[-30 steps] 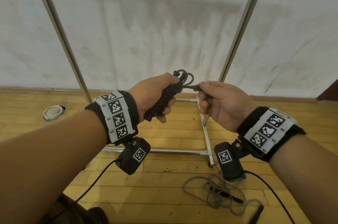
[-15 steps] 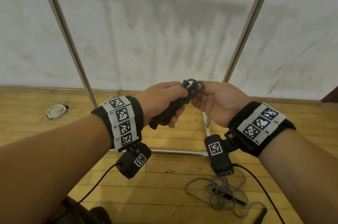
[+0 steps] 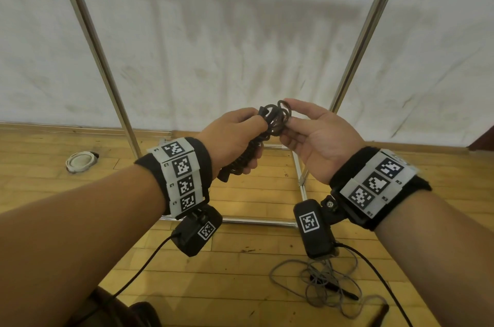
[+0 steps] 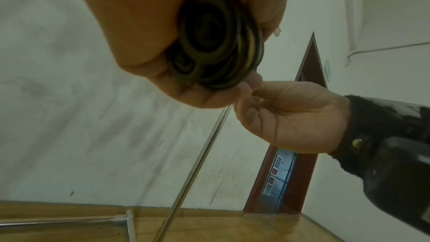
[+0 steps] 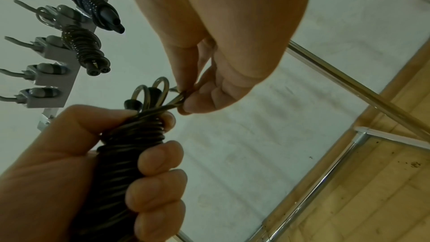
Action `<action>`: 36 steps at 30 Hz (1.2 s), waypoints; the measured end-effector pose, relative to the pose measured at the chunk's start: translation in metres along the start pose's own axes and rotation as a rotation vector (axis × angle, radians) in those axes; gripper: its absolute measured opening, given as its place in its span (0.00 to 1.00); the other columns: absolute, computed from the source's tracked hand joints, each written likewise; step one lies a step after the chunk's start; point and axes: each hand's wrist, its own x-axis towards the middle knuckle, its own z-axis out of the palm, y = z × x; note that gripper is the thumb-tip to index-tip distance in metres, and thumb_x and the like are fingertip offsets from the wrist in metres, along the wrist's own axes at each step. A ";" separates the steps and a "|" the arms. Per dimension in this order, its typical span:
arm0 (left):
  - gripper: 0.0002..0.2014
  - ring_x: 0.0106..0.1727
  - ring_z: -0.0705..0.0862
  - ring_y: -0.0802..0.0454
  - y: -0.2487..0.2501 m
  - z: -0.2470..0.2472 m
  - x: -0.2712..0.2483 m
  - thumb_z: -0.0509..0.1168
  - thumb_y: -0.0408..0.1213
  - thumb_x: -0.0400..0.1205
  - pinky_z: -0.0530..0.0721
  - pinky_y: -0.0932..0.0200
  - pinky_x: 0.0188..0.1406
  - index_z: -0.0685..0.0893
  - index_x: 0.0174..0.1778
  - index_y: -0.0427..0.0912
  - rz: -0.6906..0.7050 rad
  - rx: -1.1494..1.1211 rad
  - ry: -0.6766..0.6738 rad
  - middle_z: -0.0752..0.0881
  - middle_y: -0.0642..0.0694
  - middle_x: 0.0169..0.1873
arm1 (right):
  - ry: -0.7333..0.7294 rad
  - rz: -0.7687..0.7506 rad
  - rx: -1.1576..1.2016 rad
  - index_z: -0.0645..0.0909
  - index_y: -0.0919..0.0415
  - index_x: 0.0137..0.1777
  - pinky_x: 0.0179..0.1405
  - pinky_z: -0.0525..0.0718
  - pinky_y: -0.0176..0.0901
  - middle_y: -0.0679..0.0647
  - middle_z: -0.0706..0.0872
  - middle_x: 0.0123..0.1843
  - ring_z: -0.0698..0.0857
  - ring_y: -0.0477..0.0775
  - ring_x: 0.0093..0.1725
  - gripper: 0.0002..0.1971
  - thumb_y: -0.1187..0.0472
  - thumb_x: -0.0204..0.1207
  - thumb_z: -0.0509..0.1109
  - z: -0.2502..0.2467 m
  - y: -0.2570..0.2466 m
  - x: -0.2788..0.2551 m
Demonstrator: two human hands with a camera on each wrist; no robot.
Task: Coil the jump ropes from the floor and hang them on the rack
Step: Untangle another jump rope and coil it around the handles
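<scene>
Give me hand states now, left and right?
Left hand: closed, gripping the coiled black jump rope.
Right hand: closed, fingertips pinching a loop at the top of that rope.

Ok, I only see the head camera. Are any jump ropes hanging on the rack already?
Observer: Yes. The right wrist view shows two coiled ropes hanging from the hook bar.
Operator: Any hooks left?
Observer: Two lower hooks carry nothing.
Operator: What's the right hand doing?
Observer: The right hand pinches one loop atop the black rope, which the left hand grips.
</scene>
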 end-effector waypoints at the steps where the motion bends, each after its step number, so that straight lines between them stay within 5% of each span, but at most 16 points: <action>1: 0.10 0.27 0.83 0.44 0.000 0.001 0.000 0.64 0.49 0.80 0.83 0.55 0.24 0.86 0.46 0.48 0.007 -0.011 0.008 0.85 0.42 0.30 | -0.005 -0.009 0.002 0.85 0.61 0.69 0.47 0.90 0.46 0.66 0.92 0.53 0.89 0.59 0.48 0.18 0.76 0.82 0.69 0.000 0.000 0.000; 5: 0.11 0.25 0.83 0.45 0.003 0.004 -0.001 0.63 0.48 0.79 0.81 0.56 0.22 0.86 0.32 0.57 0.023 -0.029 0.047 0.85 0.43 0.29 | -0.033 -0.023 0.010 0.84 0.63 0.70 0.49 0.91 0.47 0.64 0.92 0.49 0.91 0.59 0.48 0.19 0.78 0.83 0.65 -0.003 -0.001 -0.001; 10: 0.12 0.25 0.83 0.45 0.005 0.004 -0.001 0.63 0.49 0.80 0.80 0.56 0.22 0.86 0.31 0.59 0.022 -0.036 0.083 0.85 0.43 0.29 | -0.066 -0.052 -0.023 0.85 0.64 0.69 0.51 0.90 0.47 0.60 0.91 0.47 0.92 0.57 0.46 0.19 0.78 0.83 0.64 -0.004 0.002 -0.004; 21: 0.11 0.26 0.83 0.44 0.002 0.004 0.000 0.62 0.46 0.87 0.81 0.57 0.22 0.85 0.42 0.50 -0.011 -0.033 0.117 0.85 0.42 0.30 | -0.009 -0.209 -0.219 0.88 0.60 0.66 0.53 0.91 0.48 0.67 0.90 0.58 0.93 0.58 0.49 0.18 0.76 0.82 0.68 -0.001 0.014 -0.007; 28: 0.11 0.26 0.83 0.44 0.002 0.002 0.001 0.60 0.44 0.89 0.83 0.55 0.24 0.85 0.50 0.42 -0.052 -0.029 0.156 0.85 0.42 0.29 | 0.035 -0.313 -0.353 0.90 0.55 0.64 0.44 0.88 0.33 0.57 0.92 0.55 0.94 0.51 0.47 0.17 0.73 0.82 0.71 0.002 0.013 -0.007; 36: 0.12 0.27 0.83 0.44 0.001 -0.004 -0.001 0.60 0.44 0.91 0.82 0.56 0.23 0.84 0.54 0.40 -0.085 0.021 0.121 0.85 0.41 0.31 | 0.024 -0.337 -0.420 0.91 0.45 0.58 0.54 0.91 0.41 0.47 0.95 0.47 0.93 0.49 0.48 0.17 0.69 0.81 0.74 0.008 0.019 -0.011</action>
